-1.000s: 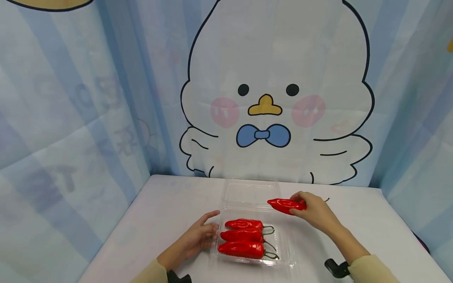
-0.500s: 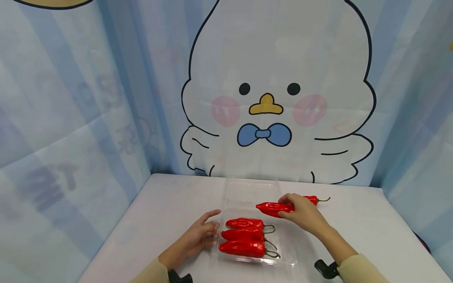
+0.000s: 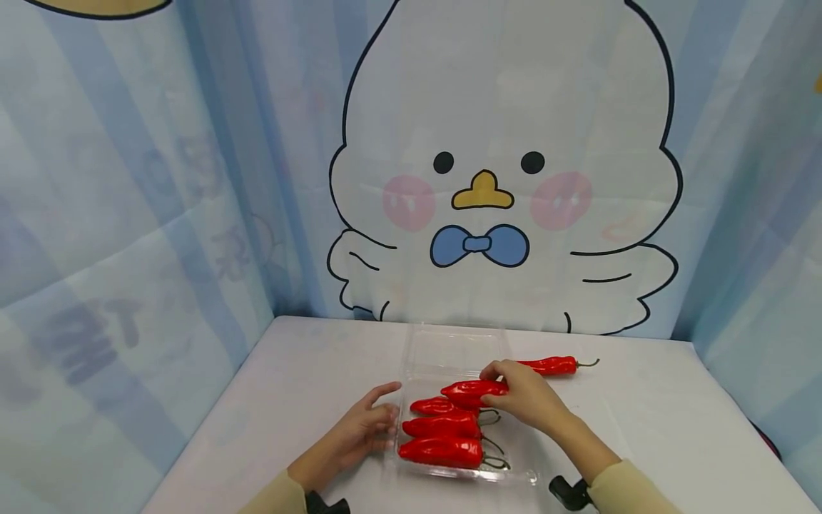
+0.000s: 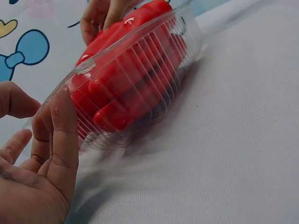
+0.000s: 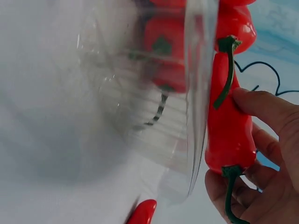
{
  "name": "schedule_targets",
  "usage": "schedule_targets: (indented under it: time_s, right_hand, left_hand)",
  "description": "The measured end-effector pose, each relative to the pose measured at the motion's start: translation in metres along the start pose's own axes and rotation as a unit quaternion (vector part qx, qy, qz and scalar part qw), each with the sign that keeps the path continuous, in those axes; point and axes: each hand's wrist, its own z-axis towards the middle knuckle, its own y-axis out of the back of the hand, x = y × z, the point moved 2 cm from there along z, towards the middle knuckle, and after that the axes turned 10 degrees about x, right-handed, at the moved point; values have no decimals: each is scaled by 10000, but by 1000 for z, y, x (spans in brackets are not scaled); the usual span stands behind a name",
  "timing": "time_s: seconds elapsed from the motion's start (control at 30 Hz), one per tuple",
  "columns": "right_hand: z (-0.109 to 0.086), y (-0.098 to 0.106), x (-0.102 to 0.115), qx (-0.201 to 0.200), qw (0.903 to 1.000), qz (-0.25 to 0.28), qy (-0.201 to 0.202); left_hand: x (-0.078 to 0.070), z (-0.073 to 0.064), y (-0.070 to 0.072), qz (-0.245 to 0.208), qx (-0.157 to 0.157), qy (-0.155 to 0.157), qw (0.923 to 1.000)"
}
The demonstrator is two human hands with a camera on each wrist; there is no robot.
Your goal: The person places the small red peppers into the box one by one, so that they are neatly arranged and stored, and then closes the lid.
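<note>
In the head view, a clear plastic clamshell box [image 3: 516, 457] lies open with its lid [image 3: 456, 350] folded back. Three glossy red chili peppers [image 3: 443, 452] lie side by side inside, stems to the right. My left hand [image 3: 356, 432] holds the box's left rim; in the left wrist view its fingers [image 4: 63, 140] lie against the outer wall. My right hand [image 3: 529, 396] grips another red chili pepper [image 3: 472, 390] by its stem half, over the far part of the box. The right wrist view shows this held pepper [image 5: 229, 140] just above the rim, close against its neighbour.
One more red chili pepper [image 3: 559, 365] lies on the white table [image 3: 642, 414] behind the right hand. A curtain [image 3: 501, 100] with a cartoon bird stands along the table's back edge. Black wrist mounts [image 3: 571, 492] sit by the sleeves.
My right hand has carried its chili pepper left and down toward the peppers in the box. The pepper on the table behind it is now uncovered. My left hand stays put.
</note>
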Motion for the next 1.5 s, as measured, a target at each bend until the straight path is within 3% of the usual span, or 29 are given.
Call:
schedule_targets:
  time_s: [0.23,0.57,1.2,1.5]
  right_hand:
    - [3,-8,8,203,9997,-24,96]
    - [9,-14,20,312,9978,-134,571]
    - [14,-22,36,807,9893,292,1183]
    - [12,-24,41,949,9867,193,1308]
  left_hand:
    - [2,0,0,1,43,40,10000]
    - [1,1,-1,47,34,13,10000]
    - [3,4,2,39,39,-39,10000]
    - [3,4,1,12,138,-90,9999]
